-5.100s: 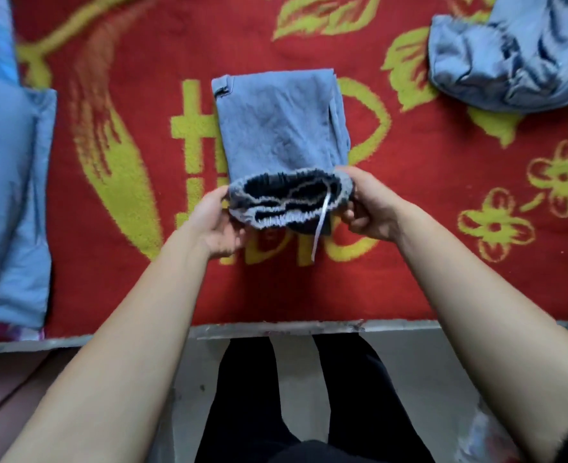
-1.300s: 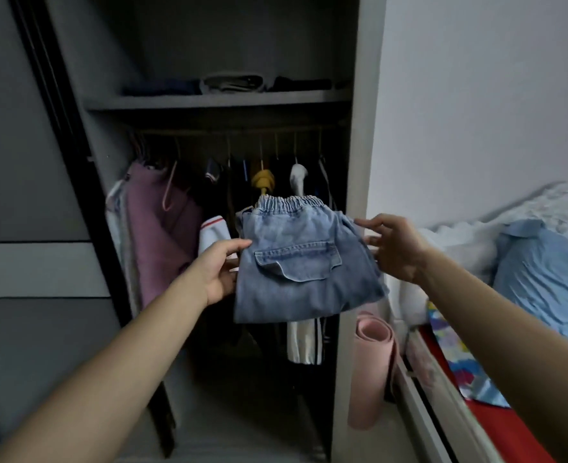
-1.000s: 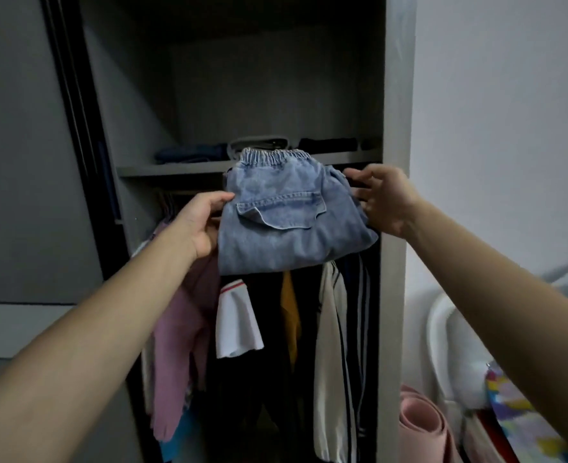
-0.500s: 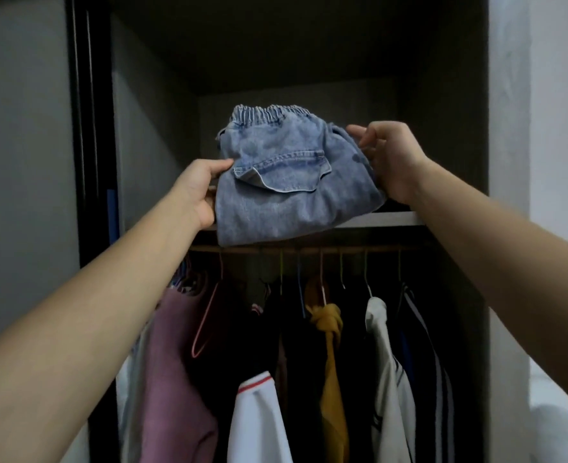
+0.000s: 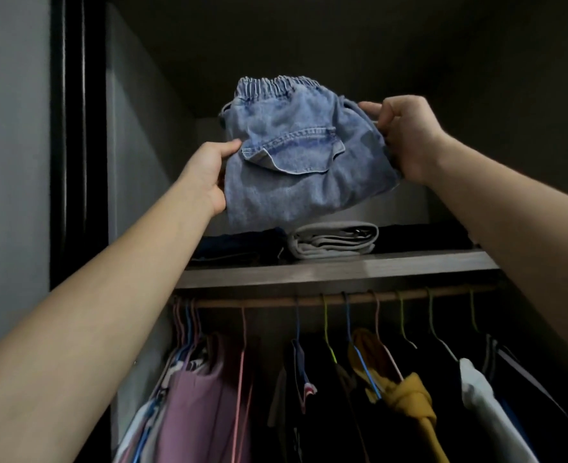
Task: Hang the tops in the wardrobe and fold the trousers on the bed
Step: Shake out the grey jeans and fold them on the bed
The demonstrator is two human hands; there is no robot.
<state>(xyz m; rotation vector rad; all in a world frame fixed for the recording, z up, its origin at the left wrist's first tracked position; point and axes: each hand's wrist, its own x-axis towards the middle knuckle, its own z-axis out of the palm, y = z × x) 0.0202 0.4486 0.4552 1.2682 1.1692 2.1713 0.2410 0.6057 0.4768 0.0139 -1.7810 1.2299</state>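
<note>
The left grip (image 5: 206, 175) and right grip (image 5: 406, 135) are each pinching a side edge of the folded denim trousers (image 5: 302, 168), holding them above the wardrobe shelf (image 5: 336, 267) and its folded grey garment (image 5: 334, 240). Folding appears done; placement is pending. Below, tops (image 5: 202, 396) are hanging.

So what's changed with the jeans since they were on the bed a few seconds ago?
The jeans were carried off the bed and raised above the shelf. They are now held just over the grey folded clothes and not set down. The left hand and right hand kept their grip, and the jeans stayed folded.
</note>
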